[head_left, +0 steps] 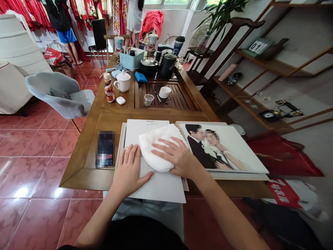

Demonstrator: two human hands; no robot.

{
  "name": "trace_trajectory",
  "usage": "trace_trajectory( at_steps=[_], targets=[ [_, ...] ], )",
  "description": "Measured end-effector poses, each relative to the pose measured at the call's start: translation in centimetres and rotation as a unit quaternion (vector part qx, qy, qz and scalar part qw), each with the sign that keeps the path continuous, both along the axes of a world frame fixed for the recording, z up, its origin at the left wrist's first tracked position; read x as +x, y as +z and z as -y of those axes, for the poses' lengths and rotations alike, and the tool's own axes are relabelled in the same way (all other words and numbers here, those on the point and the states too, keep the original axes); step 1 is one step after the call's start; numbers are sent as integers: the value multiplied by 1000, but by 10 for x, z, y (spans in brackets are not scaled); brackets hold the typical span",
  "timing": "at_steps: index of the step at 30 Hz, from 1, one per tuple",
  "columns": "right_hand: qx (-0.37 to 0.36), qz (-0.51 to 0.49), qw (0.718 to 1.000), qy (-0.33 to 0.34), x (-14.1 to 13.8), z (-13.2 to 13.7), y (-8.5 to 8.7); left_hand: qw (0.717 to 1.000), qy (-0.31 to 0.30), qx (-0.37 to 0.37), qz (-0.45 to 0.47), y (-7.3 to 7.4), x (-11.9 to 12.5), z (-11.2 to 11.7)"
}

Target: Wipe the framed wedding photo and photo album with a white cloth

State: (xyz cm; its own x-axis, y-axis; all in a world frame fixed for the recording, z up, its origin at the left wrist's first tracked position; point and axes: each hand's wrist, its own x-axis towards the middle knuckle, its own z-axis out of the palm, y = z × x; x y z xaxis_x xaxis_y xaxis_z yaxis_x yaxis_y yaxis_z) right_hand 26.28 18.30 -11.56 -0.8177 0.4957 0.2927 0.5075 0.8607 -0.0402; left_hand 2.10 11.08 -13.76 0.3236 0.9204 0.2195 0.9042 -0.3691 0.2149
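Observation:
An open photo album lies at the near edge of a wooden table (85, 163). Its left page (158, 184) is plain white. Its right page (244, 149) carries a large wedding photo. My left hand (129, 172) rests flat on the white page, fingers stretched out and apart. My right hand (177, 158) presses down on a folded white cloth (153, 146) that lies on the white page beside the album's spine. The fingers of that hand are spread over the cloth.
A phone (105, 149) lies left of the album. Farther back are a drink bottle (109, 88), a white teapot (122, 81), an earbud case (120, 100), a slatted tea tray (179, 99) with cups, kettles (166, 65) and a blue box (131, 59). A grey chair (62, 97) stands left, shelves (275, 66) right.

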Motion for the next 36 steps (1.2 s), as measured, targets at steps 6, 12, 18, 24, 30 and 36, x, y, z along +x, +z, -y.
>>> trace_trajectory(
  at_steps=[6, 12, 18, 24, 30, 36],
  targets=[
    [-3, -17, 1000, -15, -7, -6, 1, 1000, 1, 18, -7, -3, -1, -1],
    [12, -38, 999, 32, 4, 21, -2, 1000, -4, 12, -17, -2, -1, 0],
    [-9, -31, 999, -5, 0, 8, 1, 1000, -7, 22, -20, -2, -1, -1],
    [-33, -28, 998, -52, -10, -10, 2, 999, 0, 27, -18, -3, -1, -2],
    [-5, -63, 998, 8, 1, 20, -4, 1000, -1, 12, -18, -1, -1, -1],
    [-11, -91, 996, -13, 17, 46, -5, 1000, -14, -15, 7, 2, -2, 0]
  ],
)
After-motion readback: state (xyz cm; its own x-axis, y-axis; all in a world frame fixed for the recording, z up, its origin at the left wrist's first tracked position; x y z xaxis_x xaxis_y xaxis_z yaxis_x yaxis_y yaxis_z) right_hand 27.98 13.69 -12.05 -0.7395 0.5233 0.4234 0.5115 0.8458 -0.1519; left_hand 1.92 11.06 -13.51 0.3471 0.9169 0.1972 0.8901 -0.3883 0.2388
